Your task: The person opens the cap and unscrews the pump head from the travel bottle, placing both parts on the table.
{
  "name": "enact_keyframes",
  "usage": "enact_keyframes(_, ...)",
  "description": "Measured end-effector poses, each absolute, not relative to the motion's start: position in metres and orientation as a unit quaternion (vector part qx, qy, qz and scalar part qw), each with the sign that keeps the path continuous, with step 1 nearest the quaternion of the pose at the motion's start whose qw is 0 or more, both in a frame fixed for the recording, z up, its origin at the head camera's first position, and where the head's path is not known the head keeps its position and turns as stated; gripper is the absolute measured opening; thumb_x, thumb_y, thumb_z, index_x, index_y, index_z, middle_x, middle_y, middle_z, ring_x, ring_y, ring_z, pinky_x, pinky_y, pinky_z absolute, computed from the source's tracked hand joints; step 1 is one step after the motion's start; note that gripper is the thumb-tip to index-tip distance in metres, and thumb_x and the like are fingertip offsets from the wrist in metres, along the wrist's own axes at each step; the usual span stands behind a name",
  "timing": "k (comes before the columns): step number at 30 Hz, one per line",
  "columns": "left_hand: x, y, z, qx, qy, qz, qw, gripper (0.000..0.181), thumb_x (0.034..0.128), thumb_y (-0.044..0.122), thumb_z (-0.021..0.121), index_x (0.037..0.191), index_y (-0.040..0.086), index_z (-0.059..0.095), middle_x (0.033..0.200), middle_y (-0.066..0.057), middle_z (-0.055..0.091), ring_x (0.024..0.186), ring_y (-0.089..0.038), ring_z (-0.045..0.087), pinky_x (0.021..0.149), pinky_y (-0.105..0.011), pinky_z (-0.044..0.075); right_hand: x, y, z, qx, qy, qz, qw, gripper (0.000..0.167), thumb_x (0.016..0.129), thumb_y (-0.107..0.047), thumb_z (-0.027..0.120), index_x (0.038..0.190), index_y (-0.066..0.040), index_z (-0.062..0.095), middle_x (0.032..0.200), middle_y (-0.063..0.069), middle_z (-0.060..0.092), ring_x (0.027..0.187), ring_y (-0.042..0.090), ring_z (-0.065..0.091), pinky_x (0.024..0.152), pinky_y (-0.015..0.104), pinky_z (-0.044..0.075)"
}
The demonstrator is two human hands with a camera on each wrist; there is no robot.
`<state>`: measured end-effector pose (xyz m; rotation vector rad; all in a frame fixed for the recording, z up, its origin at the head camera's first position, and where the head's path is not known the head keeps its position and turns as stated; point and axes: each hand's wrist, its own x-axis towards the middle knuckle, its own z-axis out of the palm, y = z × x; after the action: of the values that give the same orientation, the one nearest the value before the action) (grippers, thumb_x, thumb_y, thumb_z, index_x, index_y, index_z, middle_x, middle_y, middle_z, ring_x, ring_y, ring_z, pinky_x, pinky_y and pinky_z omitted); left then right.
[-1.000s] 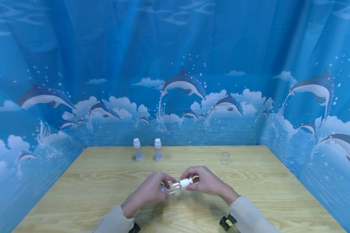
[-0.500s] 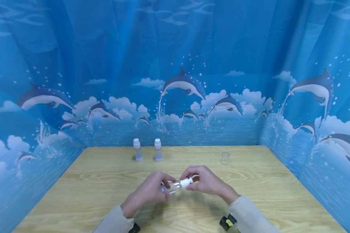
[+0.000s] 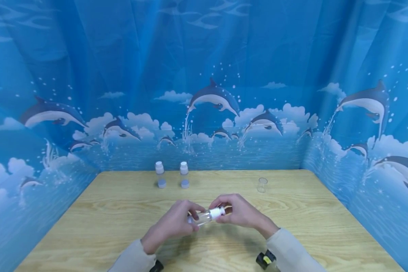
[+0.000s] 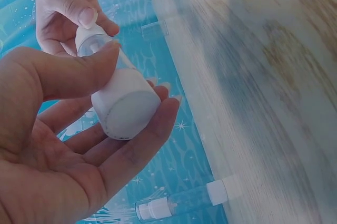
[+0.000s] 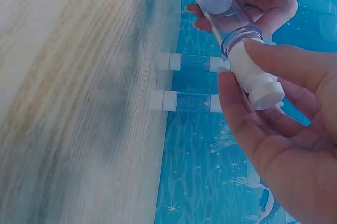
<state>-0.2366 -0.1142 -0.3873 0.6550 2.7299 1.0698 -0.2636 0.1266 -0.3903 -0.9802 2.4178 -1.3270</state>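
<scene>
Both hands hold a clear pump bottle point(image 3: 204, 218) tilted above the table, its white pump top pointing right and up. My left hand point(image 3: 176, 221) grips the lower end; in the left wrist view, thumb and fingers go round the white base point(image 4: 129, 110). With thumb and fingers, my right hand point(image 3: 243, 213) pinches the white pump collar point(image 5: 245, 66). Threads on the bottle neck point(image 5: 239, 37) show just below the collar in the right wrist view. No liquid can be made out inside the bottle.
Two similar pump bottles, a left one point(image 3: 160, 175) and a right one point(image 3: 184, 175), stand upright at the back left of the wooden table point(image 3: 122, 211). A small clear cap point(image 3: 262, 185) stands at the back right. A blue dolphin-print curtain point(image 3: 204, 75) encloses the table's back and sides.
My right fingers have shifted slightly round the white pump collar. The left hand and the bottle stay in the same place.
</scene>
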Motion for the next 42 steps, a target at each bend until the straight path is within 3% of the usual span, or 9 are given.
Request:
enact_keyframes(6, -0.2365, -0.1147, -0.3877, 0.21, 0.907, 0.358, 0.068, 0.054, 0.0716, -0.005, 0.082, 0.123, 0.009, 0.074, 0.094, -0.008, 0.076, 0.077, -0.014, 0.065, 0.063, -0.026, 0.058, -0.265, 0.1263, -0.3916, -0.337, 0.823, -0.443, 0.115, 0.037, 0.091, -0.008, 0.076, 0.127, -0.008, 0.068, 0.12, 0.011, 0.071, 0.102, 0.015, 0.068, 0.088, 0.023, 0.061)
enact_keyframes(10, -0.2367, -0.1157, -0.3879, 0.219, 0.908, 0.352, 0.059, 0.054, 0.0714, -0.005, 0.083, 0.123, 0.009, 0.074, 0.094, -0.009, 0.076, 0.078, -0.014, 0.065, 0.062, -0.025, 0.057, -0.2653, 0.1275, -0.3926, -0.334, 0.821, -0.448, 0.117, 0.034, 0.102, -0.022, 0.065, 0.131, -0.005, 0.064, 0.119, 0.014, 0.071, 0.099, 0.023, 0.072, 0.08, 0.033, 0.065)
enact_keyframes(14, -0.2362, -0.1158, -0.3875, 0.22, 0.911, 0.344, 0.056, 0.054, 0.072, -0.005, 0.083, 0.123, 0.01, 0.074, 0.096, -0.01, 0.076, 0.078, -0.014, 0.065, 0.062, -0.024, 0.056, -0.2658, 0.1276, -0.3934, -0.331, 0.814, -0.46, 0.129, 0.032, 0.108, -0.025, 0.054, 0.122, 0.0, 0.067, 0.105, 0.022, 0.074, 0.085, 0.034, 0.075, 0.072, 0.046, 0.065)
enact_keyframes(17, -0.2362, -0.1156, -0.3874, 0.218, 0.913, 0.341, 0.057, 0.054, 0.0726, -0.004, 0.084, 0.123, 0.011, 0.074, 0.097, -0.01, 0.076, 0.079, -0.014, 0.065, 0.063, -0.025, 0.056, -0.2658, 0.1269, -0.393, -0.329, 0.81, -0.467, 0.136, 0.03, 0.109, -0.023, 0.052, 0.115, 0.0, 0.07, 0.1, 0.025, 0.074, 0.078, 0.034, 0.075, 0.071, 0.049, 0.064)
enact_keyframes(21, -0.2362, -0.1158, -0.3875, 0.22, 0.911, 0.344, 0.056, 0.054, 0.0722, -0.004, 0.083, 0.123, 0.01, 0.074, 0.097, -0.01, 0.076, 0.081, -0.015, 0.066, 0.064, -0.025, 0.057, -0.2655, 0.1266, -0.3922, -0.327, 0.806, -0.473, 0.139, 0.026, 0.107, -0.02, 0.056, 0.116, 0.0, 0.07, 0.103, 0.021, 0.075, 0.079, 0.034, 0.075, 0.073, 0.049, 0.064)
enact_keyframes(26, -0.2366, -0.116, -0.3877, 0.216, 0.909, 0.352, 0.058, 0.054, 0.0714, -0.005, 0.083, 0.123, 0.009, 0.074, 0.095, -0.009, 0.076, 0.081, -0.015, 0.066, 0.064, -0.026, 0.058, -0.2654, 0.1264, -0.3924, -0.325, 0.811, -0.469, 0.132, 0.022, 0.103, -0.017, 0.063, 0.119, -0.005, 0.07, 0.108, 0.013, 0.074, 0.09, 0.035, 0.073, 0.078, 0.045, 0.065)
enact_keyframes(33, -0.2355, -0.1159, -0.3864, 0.21, 0.912, 0.348, 0.062, 0.054, 0.0715, -0.006, 0.082, 0.123, 0.009, 0.074, 0.094, -0.007, 0.075, 0.079, -0.014, 0.065, 0.065, -0.026, 0.058, -0.2626, 0.1249, -0.3893, -0.33, 0.822, -0.453, 0.099, 0.022, 0.093, -0.009, 0.074, 0.116, -0.008, 0.072, 0.113, 0.011, 0.072, 0.095, 0.013, 0.065, 0.083, 0.022, 0.061)
enact_keyframes(42, -0.2351, -0.1157, -0.3848, 0.209, 0.913, 0.345, 0.061, 0.055, 0.0712, -0.006, 0.083, 0.123, 0.009, 0.074, 0.094, -0.006, 0.075, 0.079, -0.014, 0.065, 0.066, -0.026, 0.059, -0.26, 0.1242, -0.3864, -0.334, 0.819, -0.456, 0.094, 0.022, 0.092, -0.005, 0.074, 0.114, -0.008, 0.072, 0.112, 0.011, 0.072, 0.097, 0.013, 0.066, 0.085, 0.022, 0.061)
